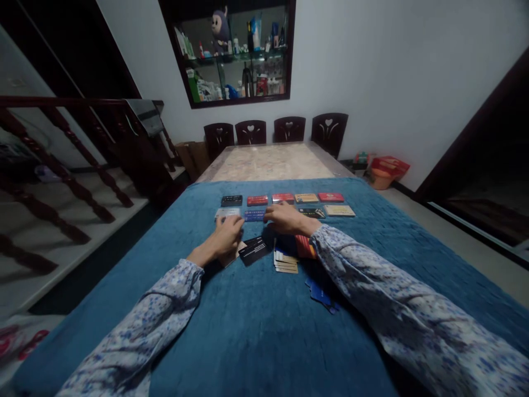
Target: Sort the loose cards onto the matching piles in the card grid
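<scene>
Card stacks (257,200), 2 rows, on the surface (273,161)
Left hand (226,234) at the white stack (228,212), right hand (286,218) by the blue stack (253,215); I cannot tell either's grip; open cloth (231,331) runs to both side edges.

Dim, cool light, palest on the wall (372,66), with soft, stretched picture edges.

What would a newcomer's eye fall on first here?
Probably the two rows of cards across the blue cloth, with the left hand and right hand at the nearer row. A black card stands out nearer the camera. Beyond, a purple toy shows high in the wall cabinet.
</scene>
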The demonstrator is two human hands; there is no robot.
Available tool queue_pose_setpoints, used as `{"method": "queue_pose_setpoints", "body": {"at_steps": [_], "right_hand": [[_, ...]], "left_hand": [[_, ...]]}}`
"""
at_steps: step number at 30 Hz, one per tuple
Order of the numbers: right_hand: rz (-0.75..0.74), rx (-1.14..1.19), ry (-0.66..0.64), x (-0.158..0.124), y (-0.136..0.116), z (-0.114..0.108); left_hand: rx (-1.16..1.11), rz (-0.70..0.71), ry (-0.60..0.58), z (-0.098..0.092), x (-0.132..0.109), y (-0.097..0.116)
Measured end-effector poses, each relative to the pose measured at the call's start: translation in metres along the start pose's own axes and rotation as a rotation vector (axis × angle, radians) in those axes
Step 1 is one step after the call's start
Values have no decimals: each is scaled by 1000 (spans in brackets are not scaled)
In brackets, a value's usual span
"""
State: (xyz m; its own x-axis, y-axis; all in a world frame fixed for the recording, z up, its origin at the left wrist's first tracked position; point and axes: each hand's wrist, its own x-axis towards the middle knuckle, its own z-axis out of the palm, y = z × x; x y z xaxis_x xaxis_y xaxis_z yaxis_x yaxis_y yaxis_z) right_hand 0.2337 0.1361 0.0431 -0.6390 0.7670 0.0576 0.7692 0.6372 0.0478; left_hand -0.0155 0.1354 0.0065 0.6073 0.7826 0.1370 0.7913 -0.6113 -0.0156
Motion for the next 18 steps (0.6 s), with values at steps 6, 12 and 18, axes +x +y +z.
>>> {"method": "queue_pose_setpoints", "body": {"at_steps": [6,12,18], "right_hand": [[-81,98,20,-9,-13,19],[-192,168,1,-13,-21,31],[-219,220,22,-16,-23,39]], "left_hand": [[-32,46,42,4,-30,17],[-76,123,46,6,-46,26],[-71,191,93,10,-51,27]]}}
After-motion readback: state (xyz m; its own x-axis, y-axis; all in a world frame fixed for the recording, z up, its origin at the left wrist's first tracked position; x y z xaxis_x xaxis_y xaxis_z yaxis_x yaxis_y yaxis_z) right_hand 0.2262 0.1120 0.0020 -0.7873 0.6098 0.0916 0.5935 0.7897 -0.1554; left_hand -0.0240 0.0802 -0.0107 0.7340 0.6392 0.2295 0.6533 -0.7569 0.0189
